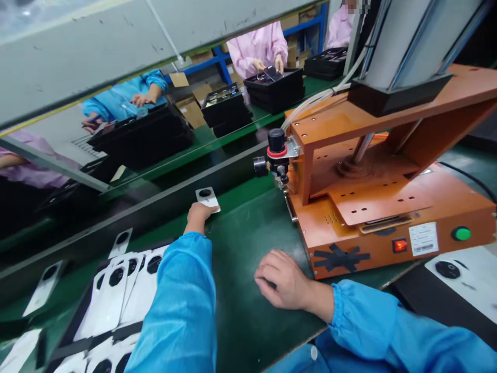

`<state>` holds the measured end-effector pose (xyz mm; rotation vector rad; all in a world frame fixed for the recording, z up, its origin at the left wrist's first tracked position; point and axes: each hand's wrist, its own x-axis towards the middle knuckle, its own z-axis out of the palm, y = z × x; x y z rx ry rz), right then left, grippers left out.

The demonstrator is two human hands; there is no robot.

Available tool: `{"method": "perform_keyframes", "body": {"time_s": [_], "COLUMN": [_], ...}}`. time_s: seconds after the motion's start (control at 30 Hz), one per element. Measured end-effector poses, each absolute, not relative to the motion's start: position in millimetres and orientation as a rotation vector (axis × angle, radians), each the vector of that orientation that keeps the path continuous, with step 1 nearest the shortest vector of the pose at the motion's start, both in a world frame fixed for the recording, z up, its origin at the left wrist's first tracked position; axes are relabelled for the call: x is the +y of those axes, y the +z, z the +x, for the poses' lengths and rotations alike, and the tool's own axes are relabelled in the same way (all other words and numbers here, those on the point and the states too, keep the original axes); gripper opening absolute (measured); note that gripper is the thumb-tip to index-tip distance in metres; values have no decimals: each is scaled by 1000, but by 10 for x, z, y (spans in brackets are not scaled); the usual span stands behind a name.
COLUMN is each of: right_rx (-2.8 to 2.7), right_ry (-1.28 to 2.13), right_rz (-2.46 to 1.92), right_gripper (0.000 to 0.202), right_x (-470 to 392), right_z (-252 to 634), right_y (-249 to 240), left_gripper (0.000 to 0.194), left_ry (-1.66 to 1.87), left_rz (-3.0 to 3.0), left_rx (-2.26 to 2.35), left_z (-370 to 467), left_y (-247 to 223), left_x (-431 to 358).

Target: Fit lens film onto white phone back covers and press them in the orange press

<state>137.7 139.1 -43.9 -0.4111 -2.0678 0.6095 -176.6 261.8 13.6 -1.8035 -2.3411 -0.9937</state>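
A white phone back cover [213,203] with a round black camera ring lies at the far side of the green table. My left hand [199,212] reaches out to it and grips its near end, the thumb on the right edge; the other fingers are partly hidden. My right hand [281,280] rests on the table in a loose fist, left of the orange press machine [337,228], with nothing visible in it. Several more white phone back covers [106,300] lie overlapping in a black tray beside my left sleeve.
Single covers [43,287] lie left of the tray. At right, another white cover [466,277] rests on a black pad by the machine, which carries a green button [462,233]. Beyond the dark ledge [128,212], co-workers handle parts at stacks of black trays [275,90].
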Motion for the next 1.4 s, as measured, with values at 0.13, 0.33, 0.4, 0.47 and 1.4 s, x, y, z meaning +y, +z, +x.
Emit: {"method": "perform_keyframes", "body": {"time_s": [0.13, 0.33, 0.4, 0.47, 1.4], "right_rx": [-1871, -1493, -1466, -1488, -2572], "right_ry": [976, 1547, 1572, 1564, 972], "right_rz": [-587, -828, -841, -859, -984], "right_gripper": [9, 19, 19, 16, 17], "right_x": [1409, 1506, 1523, 1528, 1485], "right_z": [1383, 1348, 1333, 1322, 1107], "right_y": [-379, -413, -428, -432, -371], "left_gripper": [47, 33, 36, 44, 57], "left_ry": [-1049, -1136, -1212, -1192, -588], "left_rz": [-1469, -1471, -1492, -1610, -1948], "left_rx": [-2548, -2642, -2816, -2862, -2287], "left_z": [-1627, -586, -149, 217, 327], "left_y": [32, -188, -343, -485, -668], "left_x": [2028, 319, -158, -455, -510]}}
